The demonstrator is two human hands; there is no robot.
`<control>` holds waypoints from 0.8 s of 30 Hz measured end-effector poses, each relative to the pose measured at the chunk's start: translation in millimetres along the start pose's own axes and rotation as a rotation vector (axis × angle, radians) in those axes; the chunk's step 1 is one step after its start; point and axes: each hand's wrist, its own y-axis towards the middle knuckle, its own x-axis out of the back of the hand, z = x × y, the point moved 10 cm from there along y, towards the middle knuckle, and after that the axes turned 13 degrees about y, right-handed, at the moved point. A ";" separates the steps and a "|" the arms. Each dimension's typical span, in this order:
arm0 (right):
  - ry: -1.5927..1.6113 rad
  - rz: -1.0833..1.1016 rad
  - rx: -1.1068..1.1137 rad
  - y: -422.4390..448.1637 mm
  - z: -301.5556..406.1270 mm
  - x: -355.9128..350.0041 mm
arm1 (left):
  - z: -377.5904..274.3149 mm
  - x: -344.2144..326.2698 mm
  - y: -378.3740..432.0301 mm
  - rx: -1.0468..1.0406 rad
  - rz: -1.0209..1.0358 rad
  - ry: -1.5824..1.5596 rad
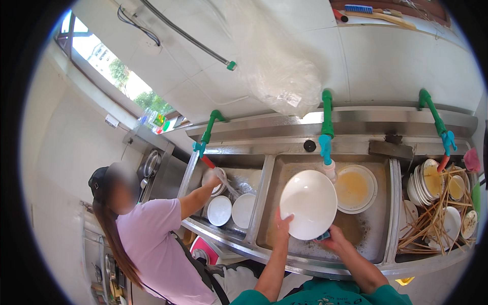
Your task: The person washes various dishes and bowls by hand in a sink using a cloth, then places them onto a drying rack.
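My left hand (283, 225) grips the left rim of a large white bowl (309, 204), thumb over the edge, above the middle basin of a steel sink (268, 198). At the bowl's lower right, my right hand (335, 238) holds a dark scrubbing pad (323, 235) against it. Just behind the bowl is the pale spout of the middle tap (327, 152). Stacked white bowls (354, 188) with yellowish liquid in the top one stand in the same basin, to the right, over murky water.
At left, a co-worker (152, 240) reaches into the left basin, among white bowls (219, 211) and a running hose. The right basin holds dirty dishes (431, 179) and many wooden chopsticks (427, 228). A plastic bag (282, 76) hangs above; a dark block (390, 150) lies on the ledge.
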 end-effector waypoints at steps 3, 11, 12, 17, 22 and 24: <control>-0.098 -0.021 0.121 6.6 36.0 31.9 | -50.3 29.7 10.5 -0.100 -0.078 -0.230; -0.526 -0.247 0.200 -2.6 63.2 72.5 | 125.0 199.1 105.4 0.491 -0.222 -0.518; -0.598 -0.244 0.134 -3.7 42.0 60.1 | 171.1 275.1 103.8 0.502 -0.328 -0.580; -1.033 -0.207 0.377 28.6 89.2 89.6 | 171.0 219.0 73.3 0.760 -0.626 -0.506; -1.150 -0.167 0.377 31.7 80.9 73.4 | 157.0 235.4 48.4 0.756 -0.747 -0.382; -1.199 -0.155 0.394 31.6 80.8 70.7 | 164.2 246.0 55.2 0.733 -0.735 -0.313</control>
